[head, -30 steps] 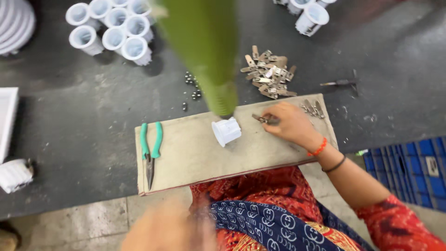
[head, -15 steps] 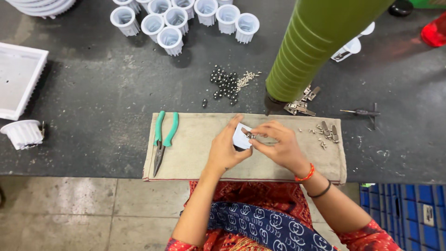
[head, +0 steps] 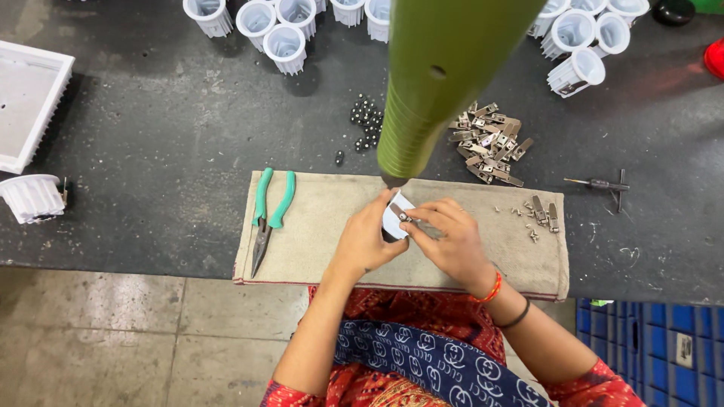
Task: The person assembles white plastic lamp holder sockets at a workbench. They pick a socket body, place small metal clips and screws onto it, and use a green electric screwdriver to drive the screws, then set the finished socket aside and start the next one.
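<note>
My left hand (head: 367, 240) grips a small white ribbed plastic cup (head: 395, 217) above a beige cloth mat (head: 332, 226). My right hand (head: 451, 240) pinches a small metal clip against the cup's rim. Both hands meet over the middle of the mat. A tall green stack of cups (head: 434, 75) rises in front of the camera and hides part of the bench behind the hands.
Green-handled pliers (head: 268, 215) lie on the mat's left. A pile of metal clips (head: 486, 143) and small dark balls (head: 366, 124) sit behind the mat. Several white cups (head: 271, 30) stand at the back, a white tray (head: 26, 105) at the left, a small screwdriver (head: 599, 184) at the right.
A second ago only my right hand was at the mat with the cup lying there. Now both hands hold the cup and clip together. The view has shifted.
</note>
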